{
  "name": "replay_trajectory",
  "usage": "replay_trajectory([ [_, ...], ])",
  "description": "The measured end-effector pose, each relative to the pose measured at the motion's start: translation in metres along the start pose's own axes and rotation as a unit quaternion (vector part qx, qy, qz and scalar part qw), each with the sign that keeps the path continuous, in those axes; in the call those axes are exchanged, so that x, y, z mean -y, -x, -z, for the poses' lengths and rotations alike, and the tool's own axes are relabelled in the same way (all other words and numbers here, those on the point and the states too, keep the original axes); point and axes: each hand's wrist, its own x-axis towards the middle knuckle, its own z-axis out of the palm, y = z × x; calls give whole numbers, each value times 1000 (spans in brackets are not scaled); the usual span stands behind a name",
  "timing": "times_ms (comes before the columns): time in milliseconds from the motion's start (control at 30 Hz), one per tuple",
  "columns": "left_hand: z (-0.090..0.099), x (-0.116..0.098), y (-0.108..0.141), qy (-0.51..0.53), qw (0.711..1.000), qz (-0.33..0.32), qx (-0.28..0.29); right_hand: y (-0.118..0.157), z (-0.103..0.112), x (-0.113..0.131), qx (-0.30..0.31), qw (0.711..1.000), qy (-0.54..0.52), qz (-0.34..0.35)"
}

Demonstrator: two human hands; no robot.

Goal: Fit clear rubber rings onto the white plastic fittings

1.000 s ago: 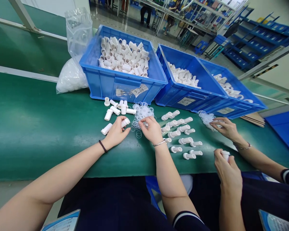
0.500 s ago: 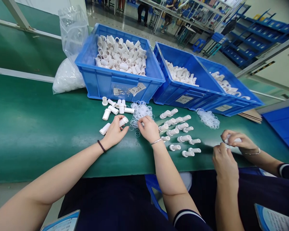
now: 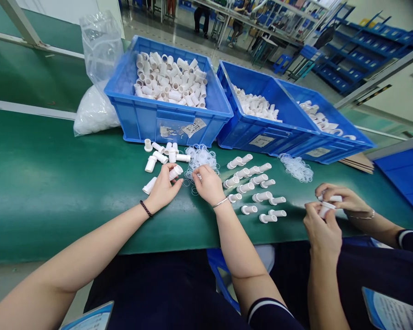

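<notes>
My left hand (image 3: 162,189) is closed around a white plastic pipe fitting (image 3: 175,172), its flanged end sticking out past the thumb. Just left of those fingers another white fitting (image 3: 149,185) shows, partly behind the hand. My right hand (image 3: 208,185) pinches at the near edge of a heap of clear rings (image 3: 202,157); whatever sits between its fingertips is too small to make out. Behind my left hand lie several loose fittings (image 3: 160,157). To the right of my right hand, several fittings (image 3: 246,188) stand in rough rows on the green table (image 3: 72,197).
Three blue crates (image 3: 172,120) of white fittings line the table's back, beside a clear plastic bag (image 3: 95,110). At the right, a co-worker's hands (image 3: 325,224) hold white fittings near a second ring heap (image 3: 296,167). Cardboard sheets (image 3: 358,163) lie behind.
My right hand has shifted slightly left along the ring heap, toward my left hand. My left hand still grips the fitting. The co-worker's hands have turned, showing the white fittings more clearly.
</notes>
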Motion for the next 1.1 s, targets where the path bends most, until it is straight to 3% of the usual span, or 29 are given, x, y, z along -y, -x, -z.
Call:
replay_trajectory([
  [367,3,-3,2,-72,995,14,65,-2,9,7,-36,998,43,-29],
  [700,1,-2,7,-92,992,-4,89,3,1,21,45,997,49,47],
  [1000,16,-7,0,-134,970,-92,182,4,2,15,50,998,-27,30],
  [1100,19,-6,1,-97,967,-128,197,3,2,15,59,995,-85,1],
])
